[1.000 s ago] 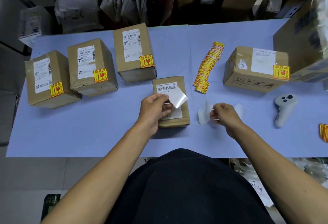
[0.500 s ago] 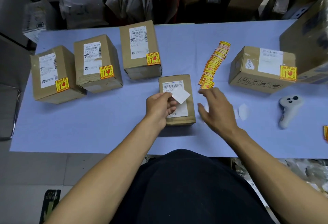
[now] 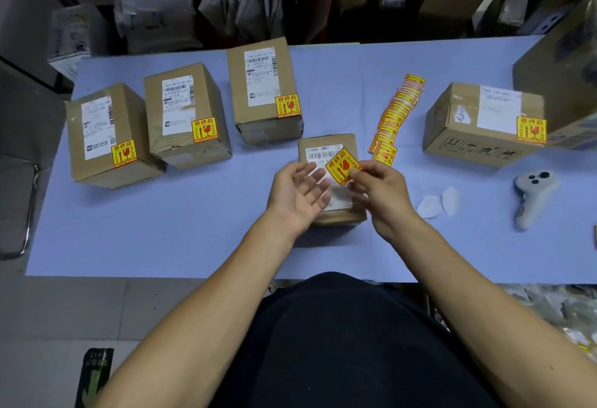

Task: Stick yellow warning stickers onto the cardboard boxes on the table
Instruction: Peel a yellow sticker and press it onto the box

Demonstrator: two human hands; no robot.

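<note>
R hand (image 3: 382,196) pinches yellow sticker (image 3: 341,167) over small box (image 3: 332,144); L hand (image 3: 298,194) open.

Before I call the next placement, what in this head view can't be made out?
- Small box under the hands: the left hand and right hand hide most of its top.
- Yellow sticker in the right hand's grip: whether its backing is off.
- Large box far right: cut off by the frame edge.
- Shipping label print: too small to read.
</note>
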